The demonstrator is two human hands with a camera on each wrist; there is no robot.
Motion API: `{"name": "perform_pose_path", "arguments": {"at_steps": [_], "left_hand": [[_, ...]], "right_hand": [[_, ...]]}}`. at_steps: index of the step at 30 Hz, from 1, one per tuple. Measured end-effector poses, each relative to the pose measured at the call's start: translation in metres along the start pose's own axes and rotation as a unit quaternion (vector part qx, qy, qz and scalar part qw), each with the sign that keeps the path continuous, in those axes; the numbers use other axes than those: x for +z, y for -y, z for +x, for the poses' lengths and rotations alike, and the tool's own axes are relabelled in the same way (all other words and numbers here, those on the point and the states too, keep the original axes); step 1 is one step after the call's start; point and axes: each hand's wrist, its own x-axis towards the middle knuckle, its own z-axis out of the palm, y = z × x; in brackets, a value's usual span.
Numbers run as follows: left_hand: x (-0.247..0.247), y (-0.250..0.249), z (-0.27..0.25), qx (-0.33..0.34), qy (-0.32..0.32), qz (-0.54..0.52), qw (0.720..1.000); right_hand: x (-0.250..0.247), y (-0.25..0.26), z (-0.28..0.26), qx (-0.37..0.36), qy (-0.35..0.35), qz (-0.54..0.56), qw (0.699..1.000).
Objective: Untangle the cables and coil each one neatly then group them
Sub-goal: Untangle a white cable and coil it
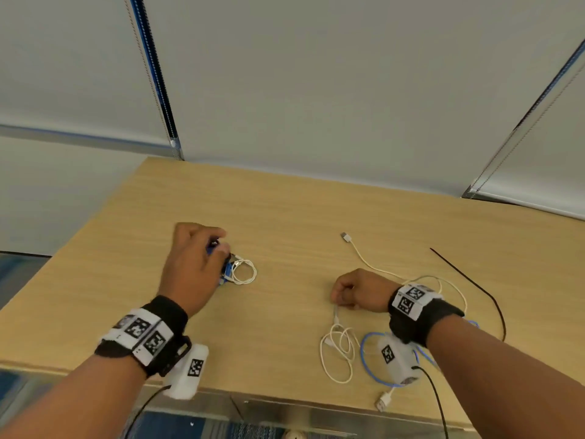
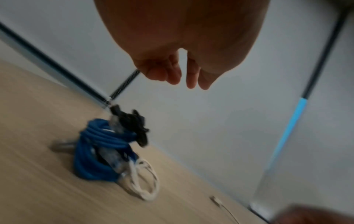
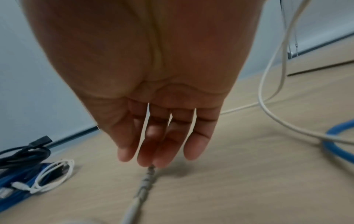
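Coiled blue cable (image 2: 95, 150) with small white coil (image 2: 145, 180) sitting mid-table (image 1: 285, 210), left hand (image 1: 193, 264) hovering above it, fingers loose and holding nothing, right hand (image 1: 357, 291) pinching end of loose white cable (image 1: 337, 346) near front edge, black cable (image 1: 474, 283) lying far right.

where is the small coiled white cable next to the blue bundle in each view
Head: the small white coil lies left of centre on the table, just right of the left hand.
Left wrist: low centre, leaning against the blue bundle, below the fingers.
Right wrist: lower left, resting against the bundle.
Shared landmark: the coiled blue cable bundle beside it, seen in all three views.
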Motion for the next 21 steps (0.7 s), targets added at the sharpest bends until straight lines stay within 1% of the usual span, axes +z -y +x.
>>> {"name": "perform_pose_path", "arguments": {"at_steps": [1, 3, 6, 7, 9, 11, 13, 15, 16, 18, 20, 21], "left_hand": [[0.006, -0.007, -0.008, 0.023, 0.034, -0.009, 0.999], [0.019, -0.017, -0.026, 0.053, 0.111, -0.019, 0.992], [0.04, -0.024, -0.048, 0.081, 0.214, -0.019, 0.973], [0.046, -0.026, -0.053, 0.082, 0.242, -0.016, 0.967], [0.056, -0.032, -0.061, 0.074, 0.297, -0.013, 0.952], [0.065, -0.038, -0.064, 0.065, 0.344, -0.007, 0.937], [0.073, -0.042, -0.064, 0.039, 0.371, -0.007, 0.928], [0.079, -0.046, -0.057, -0.012, 0.373, -0.02, 0.928], [0.083, -0.048, -0.053, -0.045, 0.365, -0.033, 0.929], [0.09, -0.052, -0.042, -0.105, 0.345, -0.072, 0.93], [0.096, -0.06, -0.031, -0.124, 0.333, -0.109, 0.928], [0.099, -0.066, -0.026, -0.127, 0.329, -0.131, 0.926]], "right_hand": [[-0.002, 0.003, -0.002, -0.001, 0.006, 0.002, 1.0], [-0.001, 0.007, -0.009, -0.004, 0.029, -0.04, 0.999], [0.013, 0.009, -0.017, -0.018, 0.067, -0.172, 0.983], [0.02, 0.008, -0.017, -0.021, 0.066, -0.201, 0.977], [0.032, 0.007, -0.015, -0.014, 0.035, -0.227, 0.973], [0.039, 0.005, -0.009, 0.002, -0.017, -0.22, 0.975], [0.041, 0.005, -0.003, 0.021, -0.051, -0.212, 0.976], [0.038, 0.009, 0.001, 0.021, -0.067, -0.187, 0.98], [0.035, 0.011, 0.001, 0.013, -0.074, -0.151, 0.986], [0.027, 0.019, -0.002, -0.023, -0.073, -0.02, 0.997], [0.016, 0.028, -0.009, -0.071, -0.052, 0.103, 0.991], [0.009, 0.032, -0.013, -0.095, -0.046, 0.132, 0.986]]}}
